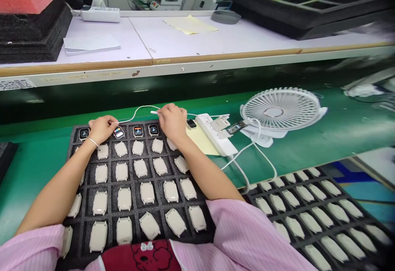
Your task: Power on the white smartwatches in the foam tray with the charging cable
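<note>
A black foam tray (112, 184) holds several pale watch cases (124, 199) in its square compartments, most with the screen side hidden. Along its far row, watches show dark or lit screens. My left hand (103, 130) is at that row, fingers pinched on a thin white cable (137, 112), right beside a watch with a colourful lit screen (118, 132). Over the tray's far right corner, my right hand (173, 123) is closed around the same cable. A small white tip (154, 112) sticks out to the left of its fingers.
Right of the tray, a white power strip (216, 135) with plugged-in adapters lies by yellow paper (203, 139), where another watch (191, 124) rests. Beyond stand a white fan (279, 110) and a second watch tray (304, 201). A raised shelf (138, 44) spans the back, carrying foam stacks.
</note>
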Motion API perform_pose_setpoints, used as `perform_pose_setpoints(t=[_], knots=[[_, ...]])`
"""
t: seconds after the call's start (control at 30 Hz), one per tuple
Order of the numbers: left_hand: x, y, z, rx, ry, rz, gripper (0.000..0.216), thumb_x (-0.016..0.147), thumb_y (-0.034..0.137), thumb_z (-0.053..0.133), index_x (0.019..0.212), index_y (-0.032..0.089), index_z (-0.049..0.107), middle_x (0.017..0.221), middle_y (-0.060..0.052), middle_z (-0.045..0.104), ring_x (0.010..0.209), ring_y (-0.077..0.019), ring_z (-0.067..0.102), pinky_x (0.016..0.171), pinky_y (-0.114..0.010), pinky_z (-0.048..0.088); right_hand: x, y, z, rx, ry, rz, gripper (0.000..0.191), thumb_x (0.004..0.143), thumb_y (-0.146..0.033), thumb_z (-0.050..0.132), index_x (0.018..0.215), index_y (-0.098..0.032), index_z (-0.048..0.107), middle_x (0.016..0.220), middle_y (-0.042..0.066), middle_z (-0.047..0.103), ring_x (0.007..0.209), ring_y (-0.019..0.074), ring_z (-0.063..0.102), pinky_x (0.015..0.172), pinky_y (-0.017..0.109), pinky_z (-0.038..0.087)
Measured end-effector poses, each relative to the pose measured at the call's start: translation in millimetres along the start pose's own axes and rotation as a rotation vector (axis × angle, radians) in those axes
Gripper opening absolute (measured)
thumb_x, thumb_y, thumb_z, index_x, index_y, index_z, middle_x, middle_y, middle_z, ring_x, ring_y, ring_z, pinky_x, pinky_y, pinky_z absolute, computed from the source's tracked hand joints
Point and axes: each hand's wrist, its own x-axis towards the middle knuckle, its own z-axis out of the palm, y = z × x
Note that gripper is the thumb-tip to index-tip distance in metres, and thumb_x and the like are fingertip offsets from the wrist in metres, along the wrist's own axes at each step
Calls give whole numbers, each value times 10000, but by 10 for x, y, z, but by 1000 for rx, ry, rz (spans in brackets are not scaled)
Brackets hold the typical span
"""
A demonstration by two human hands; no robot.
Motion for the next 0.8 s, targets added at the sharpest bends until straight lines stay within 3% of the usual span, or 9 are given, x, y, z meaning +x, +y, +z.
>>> perform_pose_setpoints(t=[0.1,0.23,0.33,0.4,0.47,0.6,0.67,0.8], knots=[[-1,-31,-77,-109,252,-12,259,941,394,528,1008,230,717,1097,-75,754,1031,-279,688,997,-458,452,-173,417,-235,-29,30,114,306,1015,-199,469,1131,-146,747,1106,161,695,1020,312,618,865,396,403],[29,-151,-219,-433,747,28,219,907,374,555,967,205,681,1000,-66,734,910,-212,666,875,-336,537,-562,825,-338,-166,-46,304,319,987,-206,479,1147,-141,747,1154,171,720,1076,336,643,860,405,428],[-5,-274,-332,-512,903,33,198,884,358,581,944,198,681,958,-58,726,869,-200,646,834,-322,544,-767,910,-255,-179,-114,348,321,940,-183,498,1119,-129,760,1110,181,736,1040,340,659,815,403,435],[-69,-327,-374,-518,873,20,205,862,357,598,935,191,692,949,-56,732,848,-194,642,818,-315,543,-831,897,-189,-178,-140,347,315,929,-185,505,1094,-131,768,1085,182,740,1024,337,664,798,403,429],[-151,-320,-362,-492,759,1,221,847,361,604,935,185,705,946,-56,739,840,-192,647,816,-310,539,-848,863,-138,-176,-157,342,307,932,-195,508,1079,-140,772,1081,177,740,1026,330,663,806,404,424],[-268,-103,-175,-249,373,2,230,868,370,595,929,205,743,983,-66,750,932,-246,669,884,-380,514,-824,778,-82,-165,-161,320,294,942,-211,504,1050,-149,770,1069,167,743,1016,322,660,847,423,427],[-266,32,-56,-140,241,0,198,868,352,606,903,228,756,981,-62,759,1013,-295,669,936,-441,480,-832,734,-86,-159,-149,313,312,945,-215,507,1111,-140,759,1100,178,733,1040,340,656,881,460,438],[-161,93,22,-120,211,-37,199,891,350,586,905,245,754,963,-60,769,1016,-316,687,915,-448,467,-1021,714,-220,-142,-86,308,433,973,-211,486,1367,-136,649,1254,204,669,1144,365,629,935,517,470]])
